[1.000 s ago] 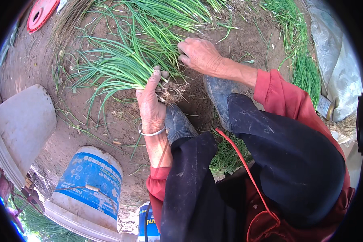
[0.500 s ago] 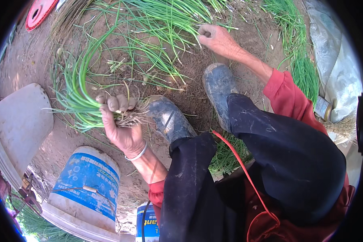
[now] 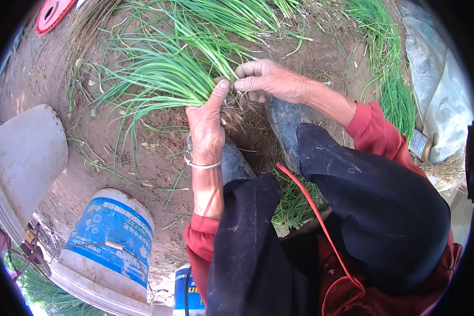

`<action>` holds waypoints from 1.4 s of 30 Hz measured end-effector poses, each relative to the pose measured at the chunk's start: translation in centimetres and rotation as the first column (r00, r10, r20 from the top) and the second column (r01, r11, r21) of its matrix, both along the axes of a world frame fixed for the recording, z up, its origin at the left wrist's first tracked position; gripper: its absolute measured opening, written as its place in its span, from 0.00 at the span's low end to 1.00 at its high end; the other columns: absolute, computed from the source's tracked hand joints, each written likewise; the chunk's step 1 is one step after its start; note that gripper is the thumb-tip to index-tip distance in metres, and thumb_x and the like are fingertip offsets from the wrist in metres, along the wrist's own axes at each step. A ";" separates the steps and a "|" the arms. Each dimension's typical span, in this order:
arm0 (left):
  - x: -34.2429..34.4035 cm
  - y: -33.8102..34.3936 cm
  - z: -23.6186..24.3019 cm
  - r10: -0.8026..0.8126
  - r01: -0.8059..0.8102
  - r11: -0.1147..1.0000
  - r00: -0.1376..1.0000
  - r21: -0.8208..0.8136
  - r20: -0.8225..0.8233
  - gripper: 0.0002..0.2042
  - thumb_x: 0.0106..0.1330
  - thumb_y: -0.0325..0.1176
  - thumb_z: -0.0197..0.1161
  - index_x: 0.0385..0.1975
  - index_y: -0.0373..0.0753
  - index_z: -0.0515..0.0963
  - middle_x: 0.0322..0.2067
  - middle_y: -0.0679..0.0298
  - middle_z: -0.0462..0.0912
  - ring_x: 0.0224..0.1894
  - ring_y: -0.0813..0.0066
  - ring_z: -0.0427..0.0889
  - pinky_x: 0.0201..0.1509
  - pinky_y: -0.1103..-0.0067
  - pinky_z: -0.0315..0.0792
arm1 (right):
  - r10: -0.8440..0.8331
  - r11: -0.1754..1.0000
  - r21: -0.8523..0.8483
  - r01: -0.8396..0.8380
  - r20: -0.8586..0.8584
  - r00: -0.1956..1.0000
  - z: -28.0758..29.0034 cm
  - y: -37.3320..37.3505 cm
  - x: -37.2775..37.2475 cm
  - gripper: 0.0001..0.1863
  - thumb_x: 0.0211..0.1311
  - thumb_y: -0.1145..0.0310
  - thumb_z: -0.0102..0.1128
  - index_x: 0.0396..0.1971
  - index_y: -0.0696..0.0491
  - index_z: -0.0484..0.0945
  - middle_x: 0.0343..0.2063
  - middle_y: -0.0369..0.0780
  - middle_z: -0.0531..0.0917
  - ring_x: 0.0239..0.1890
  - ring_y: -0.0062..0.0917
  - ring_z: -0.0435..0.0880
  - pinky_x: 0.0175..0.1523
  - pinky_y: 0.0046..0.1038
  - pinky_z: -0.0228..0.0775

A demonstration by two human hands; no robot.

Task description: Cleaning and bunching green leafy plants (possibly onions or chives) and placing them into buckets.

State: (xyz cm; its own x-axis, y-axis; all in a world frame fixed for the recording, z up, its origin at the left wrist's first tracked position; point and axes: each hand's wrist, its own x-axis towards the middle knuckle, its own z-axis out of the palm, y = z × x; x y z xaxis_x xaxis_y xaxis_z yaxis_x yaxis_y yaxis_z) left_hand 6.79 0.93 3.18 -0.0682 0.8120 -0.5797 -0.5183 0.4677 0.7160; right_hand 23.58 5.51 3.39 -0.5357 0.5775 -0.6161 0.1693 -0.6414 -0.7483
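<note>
My left hand [image 3: 207, 122] is closed round a thick bunch of green onions [image 3: 166, 76], its green tops fanning out to the left and its brown roots hanging beside the palm. Right against it, my right hand [image 3: 271, 80] pinches the white ends of a thinner clump of green onions [image 3: 208, 46]. The fingertips of both hands meet near the root ends, so part of the grip is hidden. Beyond the hands, a pile of loose green onions [image 3: 237, 16] lies on the soil.
My boots [image 3: 288, 126] stand just below the hands. Blue-and-white buckets [image 3: 113, 231] are at the lower left, near a pale plastic seat-like piece [image 3: 29, 152]. At right lie more green onions [image 3: 392, 84] and a whitish plastic sheet [image 3: 440, 84]. A red lid [image 3: 52, 15] lies far left.
My left hand has moved up and right with its bunch. My right hand has come left and down from the pile with a clump, and the two hands now meet.
</note>
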 end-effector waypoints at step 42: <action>-4.1 -1.2 2.4 0.125 -0.169 0.972 0.961 0.164 0.247 0.11 0.65 0.35 0.58 0.42 0.38 0.72 0.29 0.68 0.74 0.38 0.72 0.74 0.48 0.73 0.69 | -0.098 0.401 0.773 -0.492 0.570 0.816 -3.7 0.2 -2.0 0.09 0.61 0.64 0.49 0.35 0.53 0.70 0.29 0.40 0.73 0.29 0.27 0.75 0.31 0.31 0.74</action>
State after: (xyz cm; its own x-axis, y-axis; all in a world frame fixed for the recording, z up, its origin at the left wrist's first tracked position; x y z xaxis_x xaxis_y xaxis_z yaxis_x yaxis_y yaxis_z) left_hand 2.67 -0.25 5.54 -0.0752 0.8964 -0.4368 -0.7344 0.2466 0.6324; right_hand 21.61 5.68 -0.27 -0.5336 0.8452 -0.0307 0.6813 0.4081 -0.6077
